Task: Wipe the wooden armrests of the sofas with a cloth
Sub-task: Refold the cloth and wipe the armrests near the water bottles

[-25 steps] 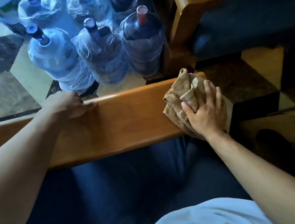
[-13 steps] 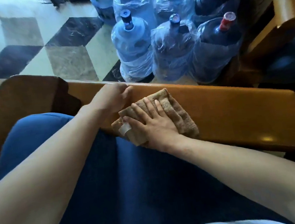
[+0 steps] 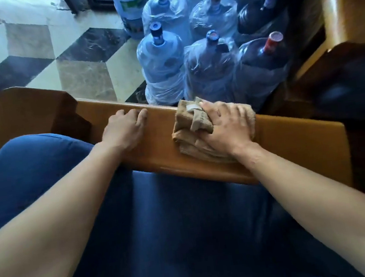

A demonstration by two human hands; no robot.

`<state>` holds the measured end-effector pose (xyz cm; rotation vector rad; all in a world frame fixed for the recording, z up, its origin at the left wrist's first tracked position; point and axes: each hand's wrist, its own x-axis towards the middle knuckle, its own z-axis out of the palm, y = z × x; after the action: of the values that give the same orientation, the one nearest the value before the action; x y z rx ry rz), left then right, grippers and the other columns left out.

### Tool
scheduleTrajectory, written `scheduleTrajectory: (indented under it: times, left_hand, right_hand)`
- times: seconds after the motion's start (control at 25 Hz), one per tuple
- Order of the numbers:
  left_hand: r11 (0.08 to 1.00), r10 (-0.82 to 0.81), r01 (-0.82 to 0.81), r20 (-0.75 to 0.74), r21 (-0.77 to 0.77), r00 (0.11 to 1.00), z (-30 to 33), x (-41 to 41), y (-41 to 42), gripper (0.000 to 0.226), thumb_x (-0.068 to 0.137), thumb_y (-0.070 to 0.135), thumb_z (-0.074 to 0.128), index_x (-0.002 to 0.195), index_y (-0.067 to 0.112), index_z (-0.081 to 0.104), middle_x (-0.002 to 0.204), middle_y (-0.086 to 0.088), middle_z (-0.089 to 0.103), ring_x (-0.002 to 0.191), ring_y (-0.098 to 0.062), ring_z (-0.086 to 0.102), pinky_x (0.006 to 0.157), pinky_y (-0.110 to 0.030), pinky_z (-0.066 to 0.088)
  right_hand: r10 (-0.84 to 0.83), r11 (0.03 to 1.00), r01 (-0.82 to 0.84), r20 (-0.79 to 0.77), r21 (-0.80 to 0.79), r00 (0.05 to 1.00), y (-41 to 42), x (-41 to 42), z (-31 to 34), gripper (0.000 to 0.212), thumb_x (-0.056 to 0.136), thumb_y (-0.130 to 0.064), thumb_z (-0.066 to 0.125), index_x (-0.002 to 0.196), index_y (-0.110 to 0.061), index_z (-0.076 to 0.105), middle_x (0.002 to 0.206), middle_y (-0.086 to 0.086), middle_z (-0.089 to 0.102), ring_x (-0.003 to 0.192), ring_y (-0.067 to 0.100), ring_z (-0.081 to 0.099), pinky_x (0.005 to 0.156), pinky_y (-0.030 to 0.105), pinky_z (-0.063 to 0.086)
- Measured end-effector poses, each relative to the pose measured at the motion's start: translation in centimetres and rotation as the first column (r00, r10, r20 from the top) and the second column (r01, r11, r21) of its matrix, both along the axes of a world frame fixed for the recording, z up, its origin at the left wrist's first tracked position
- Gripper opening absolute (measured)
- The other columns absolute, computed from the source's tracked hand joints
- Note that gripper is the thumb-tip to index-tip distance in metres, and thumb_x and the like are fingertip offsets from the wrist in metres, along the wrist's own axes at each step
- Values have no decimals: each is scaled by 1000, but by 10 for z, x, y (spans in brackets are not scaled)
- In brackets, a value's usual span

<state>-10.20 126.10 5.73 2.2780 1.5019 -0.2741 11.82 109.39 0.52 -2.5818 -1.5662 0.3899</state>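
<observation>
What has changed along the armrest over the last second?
The right hand swept the cloth from the armrest's right end to beside the left hand, and has now slid partway back right. The left hand stayed resting flat on the armrest; the cloth stayed under the right palm; the water jugs look unmoved.

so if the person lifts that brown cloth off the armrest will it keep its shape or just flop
Probably flop: the cloth is bunched in soft folds under the right hand. It looks light, like terry towelling. It likely grips rather than skids on the glossy armrest.
</observation>
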Motion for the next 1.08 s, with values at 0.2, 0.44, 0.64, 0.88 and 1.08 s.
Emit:
scheduleTrajectory:
  times: [0.2, 0.44, 0.64, 0.88, 1.08]
  left_hand:
    - [908, -409, 410, -32, 80, 912, -23, 128, -132, 65, 101, 58, 27, 149, 14, 40, 163, -25, 26, 152, -42, 18, 116, -66, 24]
    - [794, -608, 607, 12, 43, 794, -21, 280, -248, 59, 102, 55, 28, 140, 16, 49, 153, -17, 46, 145, -38, 36, 115, -65, 27]
    - [894, -446, 448, 73, -17, 892, -1, 374, -279, 48, 101, 47, 39, 133, 14, 53, 131, -14, 61, 122, -36, 58, 102, -51, 47]
    - [750, 204, 57, 313, -659, 928, 69, 447, -354, 89, 71, 74, 68, 136, 14, 57, 125, -6, 71, 113, -23, 69, 99, -46, 55]
    - [698, 413, 25, 431, -715, 802, 116, 458, -379, 24, 69, 26, 83, 91, 23, 73, 94, -7, 80, 90, -21, 76, 85, -40, 62]
  right_hand:
    - [-480, 874, 484, 75, -40, 874, -162, 158, 14, 67, 89, -80, 38, 126, -31, 65, 125, 9, 64, 118, 38, 56, 105, 50, 42]
    - [-738, 328, 870, -675, -368, -7, -253, 231, -18, 68, 98, -59, 56, 135, -2, 63, 131, 19, 68, 92, 27, 64, 88, 32, 44]
    - [-460, 443, 802, -869, -401, -180, -292, 296, -27, 63, 95, -62, 59, 130, -11, 68, 122, 18, 74, 112, 34, 71, 107, 52, 52]
    - [-176, 627, 676, -916, -387, -361, -303, 345, 81, 65, 98, -66, 48, 132, -14, 70, 126, 18, 73, 118, 34, 70, 107, 51, 52]
    - [-119, 668, 659, -924, -346, -364, -302, 355, 163, 44, 106, -27, 35, 127, -10, 70, 126, 22, 72, 113, 30, 71, 99, 43, 58]
